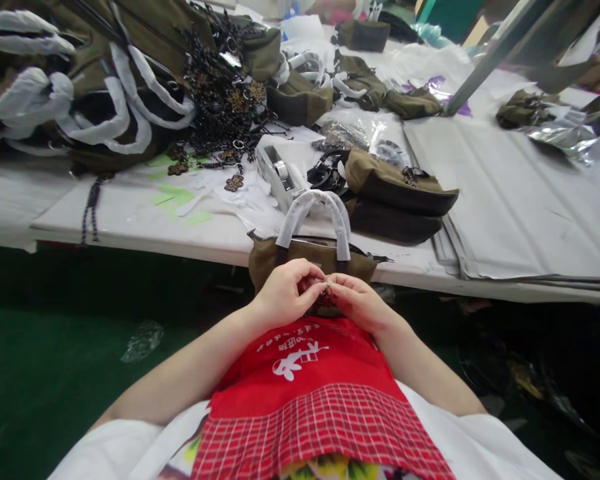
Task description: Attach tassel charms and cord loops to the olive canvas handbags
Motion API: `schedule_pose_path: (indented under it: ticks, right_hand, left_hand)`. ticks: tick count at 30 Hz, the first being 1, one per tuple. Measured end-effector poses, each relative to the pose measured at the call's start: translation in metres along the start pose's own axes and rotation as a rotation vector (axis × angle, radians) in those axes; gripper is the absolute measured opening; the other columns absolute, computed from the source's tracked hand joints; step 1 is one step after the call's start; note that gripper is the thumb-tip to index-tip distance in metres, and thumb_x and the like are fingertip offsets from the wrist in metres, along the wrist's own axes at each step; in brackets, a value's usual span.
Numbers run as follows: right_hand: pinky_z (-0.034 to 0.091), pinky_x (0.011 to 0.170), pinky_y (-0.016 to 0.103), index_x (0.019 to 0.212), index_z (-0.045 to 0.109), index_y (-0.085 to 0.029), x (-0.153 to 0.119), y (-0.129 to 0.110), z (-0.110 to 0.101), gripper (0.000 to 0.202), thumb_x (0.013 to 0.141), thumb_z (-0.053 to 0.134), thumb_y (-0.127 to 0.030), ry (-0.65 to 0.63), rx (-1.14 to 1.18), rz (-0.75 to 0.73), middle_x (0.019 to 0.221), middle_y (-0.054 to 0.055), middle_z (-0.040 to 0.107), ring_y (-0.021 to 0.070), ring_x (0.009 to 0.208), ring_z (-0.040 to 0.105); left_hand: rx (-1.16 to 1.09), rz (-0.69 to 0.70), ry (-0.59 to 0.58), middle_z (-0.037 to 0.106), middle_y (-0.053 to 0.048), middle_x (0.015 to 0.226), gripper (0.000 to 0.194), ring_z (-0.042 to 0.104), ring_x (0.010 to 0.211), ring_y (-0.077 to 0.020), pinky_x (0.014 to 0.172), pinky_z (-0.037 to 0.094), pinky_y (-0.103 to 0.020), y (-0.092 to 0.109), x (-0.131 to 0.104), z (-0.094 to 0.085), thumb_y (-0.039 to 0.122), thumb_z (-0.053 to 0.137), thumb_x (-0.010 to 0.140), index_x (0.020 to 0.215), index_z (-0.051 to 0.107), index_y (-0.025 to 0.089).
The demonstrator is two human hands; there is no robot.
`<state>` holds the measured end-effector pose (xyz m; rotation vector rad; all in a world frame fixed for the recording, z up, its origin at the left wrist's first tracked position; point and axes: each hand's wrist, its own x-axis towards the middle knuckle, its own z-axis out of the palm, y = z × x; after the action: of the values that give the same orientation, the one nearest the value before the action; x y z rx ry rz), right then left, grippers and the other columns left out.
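My left hand [289,292] and my right hand [359,299] meet in front of my lap, with fingertips pinched together. Between them is a small bag charm [321,307], mostly hidden; a dark part hangs below the fingers and a tiny glint shows at the tips. Just behind my hands stands an olive-brown handbag [265,260] against the table edge. Its zip top faces up, and its two handles [314,200] are wrapped in white paper.
The white worktable [205,237] bears a heap of dark cord charms [225,93], a tape dispenser [280,175] and stacked brown pouches [400,197]. Wrapped-handle bags [90,87] pile up at left. Grey sheets [520,200] lie at right, near a slanted metal post [490,60].
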<state>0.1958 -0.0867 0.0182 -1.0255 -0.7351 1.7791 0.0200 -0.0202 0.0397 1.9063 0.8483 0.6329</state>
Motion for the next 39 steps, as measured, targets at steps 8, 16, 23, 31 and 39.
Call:
schedule_pose_path:
  ticks: [8, 16, 23, 31, 39]
  right_hand:
    - [0.052, 0.067, 0.028, 0.077, 0.053, -0.020, -0.009, -0.004, -0.017, 0.038, 0.078, 0.073, -0.052, 0.006, 0.096, 0.073, 0.073, -0.001, 0.064, 0.0147, 0.065, 0.063]
    - [0.046, 0.049, 0.022, 0.084, 0.052, -0.021, -0.019, -0.002, -0.027, 0.031, 0.084, 0.068, -0.048, 0.102, -0.009, -0.013, 0.073, -0.002, 0.065, 0.0111, 0.053, 0.059]
    - [0.042, 0.054, 0.024, 0.079, 0.055, -0.021, -0.011, -0.001, -0.043, 0.027, 0.088, 0.058, -0.046, 0.279, -0.344, -0.150, 0.070, -0.002, 0.058, 0.0118, 0.057, 0.051]
    - [0.036, 0.057, 0.027, 0.070, 0.050, -0.022, 0.008, -0.010, -0.052, 0.017, 0.083, 0.049, -0.033, 0.544, -0.884, -0.302, 0.061, -0.002, 0.054, 0.0153, 0.058, 0.047]
    - [0.035, 0.059, 0.029, 0.071, 0.050, -0.022, 0.021, -0.016, -0.052, 0.020, 0.086, 0.045, -0.034, 0.620, -1.027, -0.257, 0.062, 0.000, 0.056, 0.0182, 0.061, 0.051]
  left_hand:
    - [-0.194, -0.131, -0.205, 0.061, 0.001, 0.057, 0.015, 0.056, 0.051, -0.0108, 0.051, 0.043, -0.021, 0.002, 0.026, 0.013, 0.027, 0.060, 0.085, 0.079, 0.065, 0.015]
    - [0.097, 0.057, -0.177, 0.064, 0.000, 0.070, 0.007, 0.056, 0.064, -0.0118, 0.061, 0.043, -0.024, 0.007, 0.043, 0.016, 0.018, 0.065, 0.079, 0.075, 0.070, 0.017]
    - [0.137, -0.048, -0.083, 0.066, -0.004, 0.083, 0.027, 0.059, 0.064, -0.0133, 0.063, 0.047, -0.027, -0.011, 0.070, 0.024, 0.026, 0.071, 0.075, 0.099, 0.066, 0.015]
    - [-0.243, -0.340, -0.162, 0.063, 0.000, 0.064, 0.034, 0.056, 0.055, -0.0115, 0.052, 0.043, -0.023, -0.028, 0.124, 0.034, 0.041, 0.079, 0.066, 0.071, 0.059, 0.015]
    - [-0.123, -0.110, -0.178, 0.062, 0.000, 0.065, 0.013, 0.060, 0.053, -0.0131, 0.053, 0.048, -0.025, -0.006, 0.103, 0.039, 0.028, 0.056, 0.085, 0.079, 0.053, 0.017]
